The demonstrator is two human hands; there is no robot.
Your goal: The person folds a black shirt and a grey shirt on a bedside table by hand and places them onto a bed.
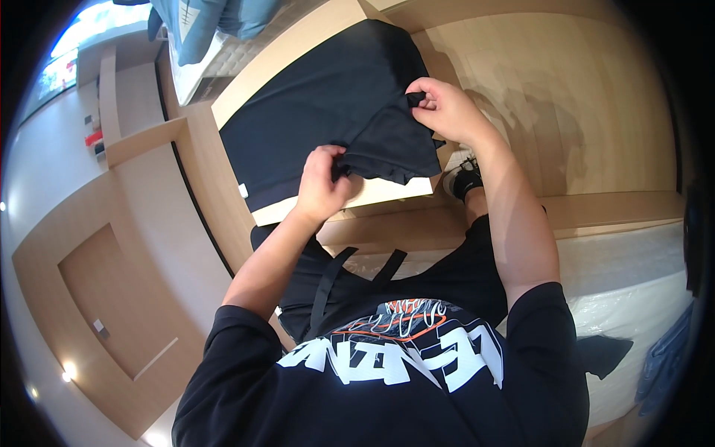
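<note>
A black cloth garment (301,123) lies spread over a light wooden tabletop (385,193) in front of me. Its near right part is folded over on itself, with a bunched, wrinkled edge towards me. My left hand (325,181) grips the gathered cloth at the near edge, its fingertips partly hidden in the fabric. Farther right, my right hand (444,109) pinches a small bit of the same cloth between thumb and fingers. A small white tag (243,190) shows at the garment's left corner.
Blue clothing (206,25) lies on a white mattress (195,72) beyond the table. Plastic-covered bedding (620,268) is at my right, with a dark cloth (606,355) and blue denim (665,357) on it. My shoe (466,176) rests below the table's right side.
</note>
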